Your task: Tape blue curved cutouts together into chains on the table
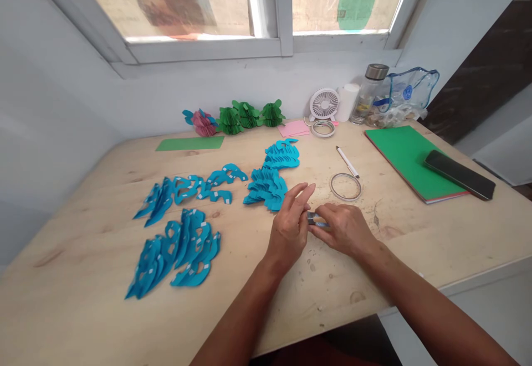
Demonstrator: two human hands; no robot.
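In the head view my right hand [343,226] is closed around a small dark and blue object [312,218], whose kind I cannot make out. My left hand [291,226] is right beside it, fingers bent and pressed together. What those fingers hold, if anything, is hidden. Just beyond my left hand lie pleated blue paper cutouts [266,187], with another blue stack [282,154] behind them. Farther left are more folded blue cutouts [183,252] dotted with small white pieces, and a looser row [187,187]. A thin tape roll [346,187] lies beyond my right hand.
A white pen [347,161] lies behind the tape roll. At right, a phone [459,174] rests on green sheets [409,158]. Along the wall stand paper flowers [248,116], a small fan [325,104], a bottle [369,96] and a plastic bag [409,94].
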